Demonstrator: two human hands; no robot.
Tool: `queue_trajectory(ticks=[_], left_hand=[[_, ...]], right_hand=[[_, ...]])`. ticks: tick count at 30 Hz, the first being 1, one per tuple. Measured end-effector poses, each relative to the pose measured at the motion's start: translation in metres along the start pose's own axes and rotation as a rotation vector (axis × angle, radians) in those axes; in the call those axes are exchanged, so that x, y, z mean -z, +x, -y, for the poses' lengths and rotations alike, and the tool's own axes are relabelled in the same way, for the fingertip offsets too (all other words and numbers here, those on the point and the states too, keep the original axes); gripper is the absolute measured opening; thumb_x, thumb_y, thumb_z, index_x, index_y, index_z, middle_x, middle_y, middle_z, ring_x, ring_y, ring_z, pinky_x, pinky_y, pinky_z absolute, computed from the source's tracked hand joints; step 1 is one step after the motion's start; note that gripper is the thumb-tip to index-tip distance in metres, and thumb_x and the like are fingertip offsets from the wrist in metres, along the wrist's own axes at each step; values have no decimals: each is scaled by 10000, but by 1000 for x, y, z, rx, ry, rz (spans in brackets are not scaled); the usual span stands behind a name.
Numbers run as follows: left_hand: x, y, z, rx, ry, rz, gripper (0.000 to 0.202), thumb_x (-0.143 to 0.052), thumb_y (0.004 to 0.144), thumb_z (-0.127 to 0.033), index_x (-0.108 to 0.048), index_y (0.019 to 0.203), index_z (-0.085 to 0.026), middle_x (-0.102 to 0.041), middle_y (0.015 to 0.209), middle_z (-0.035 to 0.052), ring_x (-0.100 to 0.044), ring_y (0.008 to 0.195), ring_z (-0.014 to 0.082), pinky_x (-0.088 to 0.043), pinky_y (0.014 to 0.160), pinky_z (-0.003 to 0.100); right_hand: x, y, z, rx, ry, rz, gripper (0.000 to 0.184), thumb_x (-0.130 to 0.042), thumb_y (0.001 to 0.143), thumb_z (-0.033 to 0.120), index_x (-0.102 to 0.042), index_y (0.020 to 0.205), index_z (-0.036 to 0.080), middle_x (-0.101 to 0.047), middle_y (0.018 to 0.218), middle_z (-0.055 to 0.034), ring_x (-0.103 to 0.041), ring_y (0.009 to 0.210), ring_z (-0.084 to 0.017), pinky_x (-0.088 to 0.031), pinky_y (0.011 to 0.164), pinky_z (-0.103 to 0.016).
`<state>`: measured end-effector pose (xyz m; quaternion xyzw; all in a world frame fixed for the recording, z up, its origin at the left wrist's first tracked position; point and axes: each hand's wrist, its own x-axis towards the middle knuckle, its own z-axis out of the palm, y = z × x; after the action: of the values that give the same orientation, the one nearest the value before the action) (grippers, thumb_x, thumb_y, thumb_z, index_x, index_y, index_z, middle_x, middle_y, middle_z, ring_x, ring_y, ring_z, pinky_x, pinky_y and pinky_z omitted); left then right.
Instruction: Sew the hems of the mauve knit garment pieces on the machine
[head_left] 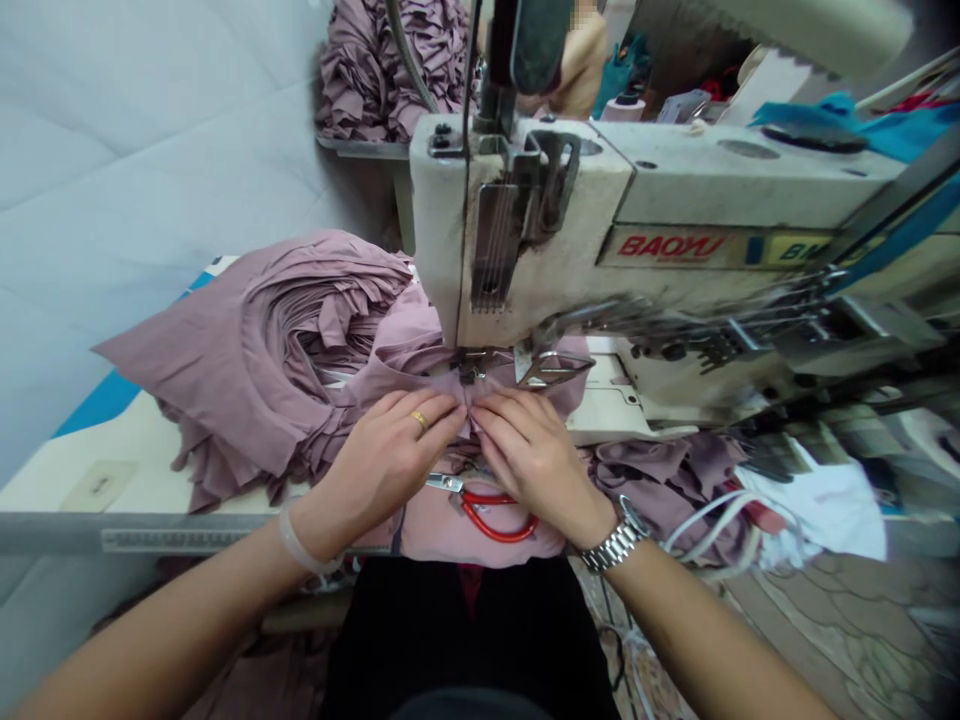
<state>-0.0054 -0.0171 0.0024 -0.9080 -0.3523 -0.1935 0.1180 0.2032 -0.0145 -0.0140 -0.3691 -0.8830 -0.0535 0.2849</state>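
My left hand (390, 445) and my right hand (529, 450) meet fingertip to fingertip on a piece of mauve fabric (450, 530), pinching and pressing it flat just in front of the presser foot (472, 372) of a white sewing machine (570, 230). The left hand wears a gold ring, the right wrist a metal watch. Red-handled scissors (491, 512) lie on the fabric right under my hands.
A big pile of folded mauve pieces (277, 350) covers the table (112, 470) to the left. More mauve pieces (390, 60) are stacked behind the machine. White cloth and cords (795, 510) hang at the right. Another person (581, 60) is partly seen behind the machine.
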Motion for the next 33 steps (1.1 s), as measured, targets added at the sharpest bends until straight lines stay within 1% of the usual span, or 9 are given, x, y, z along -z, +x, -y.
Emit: queue_trajectory(ticks=[4, 9, 15, 20, 22, 24, 26, 30, 33], left_hand=[[3, 2, 1, -25, -5, -16, 254, -524, 927, -138, -625, 1160, -128, -652, 1136, 92, -598, 978, 228, -465, 827, 367], [-1, 5, 4, -16, 0, -20, 232, -512, 945, -176, -624, 1137, -109, -659, 1129, 97, -613, 991, 226, -473, 844, 369], [-8, 9, 8, 60, -27, -7, 265, -500, 966, -240, -606, 1186, -138, -657, 1160, 84, -612, 1011, 216, -465, 880, 365], [-5, 9, 11, 30, -43, 10, 272, -492, 944, -150, -603, 1193, -137, -652, 1183, 81, -613, 1040, 199, -456, 879, 354], [-4, 9, 13, 35, -42, 24, 303, -495, 928, -117, -597, 1213, -134, -644, 1205, 78, -609, 1060, 199, -453, 888, 357], [-3, 9, 14, 48, -40, 36, 323, -492, 923, -106, -594, 1228, -136, -637, 1224, 76, -606, 1074, 197, -453, 893, 359], [-3, 9, 15, 47, -33, 42, 329, -490, 923, -109, -596, 1233, -140, -632, 1237, 79, -602, 1089, 201, -454, 898, 363], [-5, 9, 14, 24, -4, 44, 353, -475, 910, -91, -595, 1242, -114, -622, 1255, 115, -598, 1116, 229, -458, 904, 380], [-6, 9, 12, 23, 6, 34, 350, -461, 908, -77, -600, 1229, -97, -630, 1246, 128, -600, 1124, 238, -463, 900, 385]], right_hand=[[-1, 0, 0, -24, 69, -14, 240, -507, 934, 140, -657, 1108, 69, -674, 1117, -113, -547, 1047, -243, -479, 917, -408], [-2, 7, -2, -56, 46, 25, 256, -505, 929, 156, -652, 1130, 93, -671, 1116, -111, -570, 999, -250, -494, 858, -421], [-2, 10, -12, -96, 98, 47, 269, -493, 942, 156, -635, 1170, 135, -663, 1139, -104, -589, 1040, -232, -489, 898, -398], [-5, 21, -18, -132, 103, 70, 217, -486, 952, 181, -677, 1045, 133, -691, 971, -100, -620, 852, -207, -504, 795, -365], [-6, 23, -20, -135, 100, 71, 223, -476, 949, 168, -687, 1005, 123, -690, 947, -107, -623, 846, -211, -505, 794, -369], [-7, 23, -21, -140, 137, 50, 225, -480, 949, 175, -689, 1006, 114, -689, 958, -114, -626, 901, -219, -505, 839, -376], [-8, 20, -22, -136, 161, 40, 234, -484, 958, 192, -683, 1054, 116, -687, 1012, -119, -622, 954, -218, -501, 882, -381], [-5, 16, -19, -71, 88, 95, 273, -474, 964, 183, -650, 1163, 122, -663, 1126, -130, -610, 999, -219, -498, 902, -388], [-1, 17, -16, -41, 29, 98, 293, -454, 959, 150, -643, 1178, 104, -665, 1128, -134, -612, 967, -223, -506, 886, -401]])
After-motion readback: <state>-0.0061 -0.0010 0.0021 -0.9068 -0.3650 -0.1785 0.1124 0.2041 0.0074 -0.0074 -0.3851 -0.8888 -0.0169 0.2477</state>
